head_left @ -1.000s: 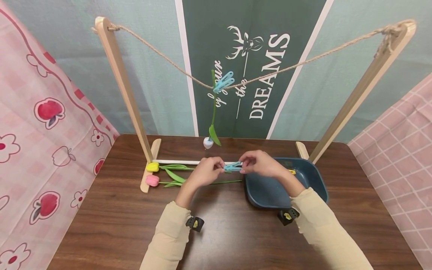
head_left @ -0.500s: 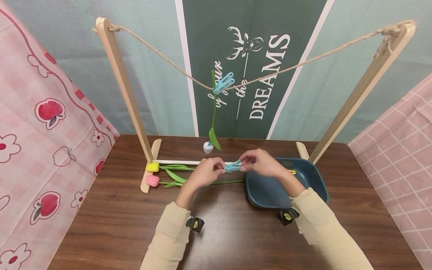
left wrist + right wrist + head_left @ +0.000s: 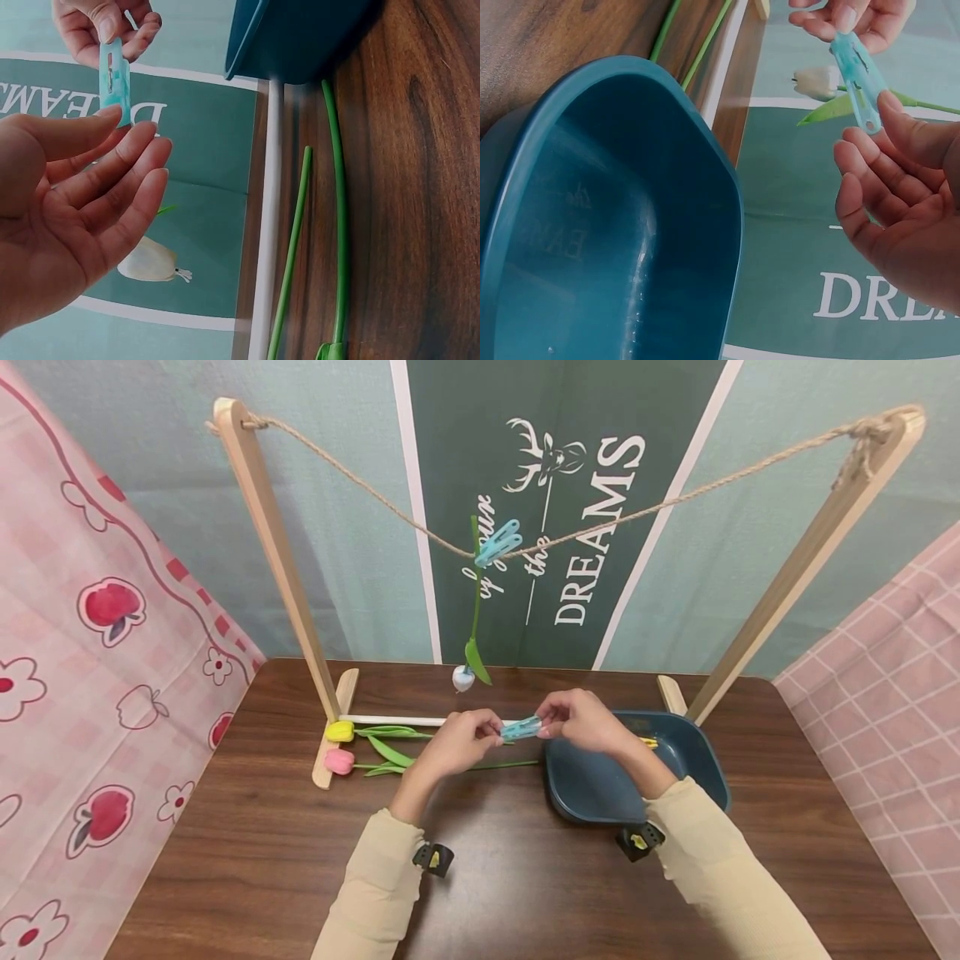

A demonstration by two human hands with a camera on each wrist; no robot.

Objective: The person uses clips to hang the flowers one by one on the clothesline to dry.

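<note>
A dark wood-grained table (image 3: 525, 885) carries two smooth, pale wooden posts (image 3: 277, 552); a coarse twisted rope (image 3: 360, 482) sags between them at 12 o'clock from the hands. The glossy, round-cornered blue tub (image 3: 600, 783) sits at 4 o'clock, partly covered by the right forearm (image 3: 651, 770). The left hand (image 3: 461, 743) blocks some stems of the yellow tulip (image 3: 340, 732) and pink tulip (image 3: 339, 762), heads at 9 o'clock. A white tulip (image 3: 462, 679) hangs at 10. Left and right hand (image 3: 581, 722) pinch opposite ends of a slim light-blue peg (image 3: 521, 729), above the table.
</note>
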